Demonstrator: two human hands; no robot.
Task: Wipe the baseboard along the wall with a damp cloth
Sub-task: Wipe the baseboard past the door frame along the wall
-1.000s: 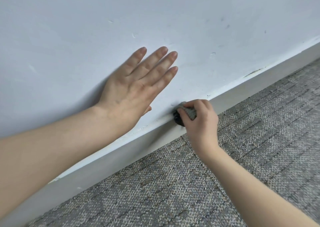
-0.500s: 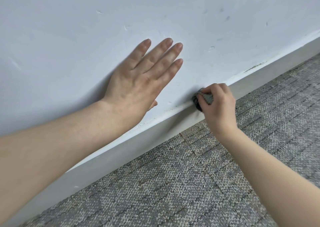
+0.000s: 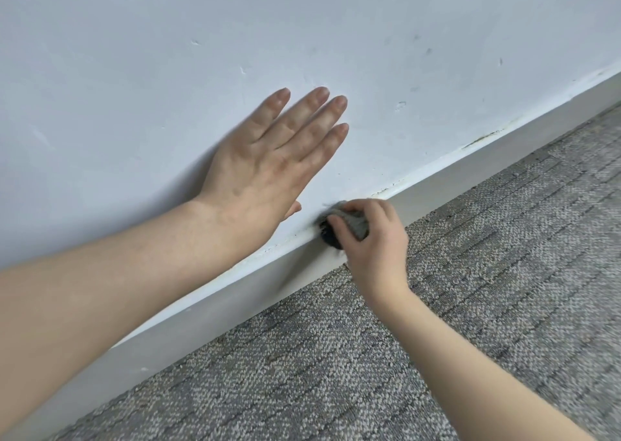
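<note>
Right hand (image 3: 373, 242) grips a wadded grey cloth (image 3: 359, 226) against the top edge of the white baseboard (image 3: 235, 296). Left hand (image 3: 265, 172) flat, fingers straight, on the scuffed pale wall (image 3: 168, 54). Grey woven carpet (image 3: 504, 256) below.

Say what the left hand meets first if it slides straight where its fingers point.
Probably nothing: the left hand lies flat on the pale painted wall, and only bare wall shows ahead.
</note>
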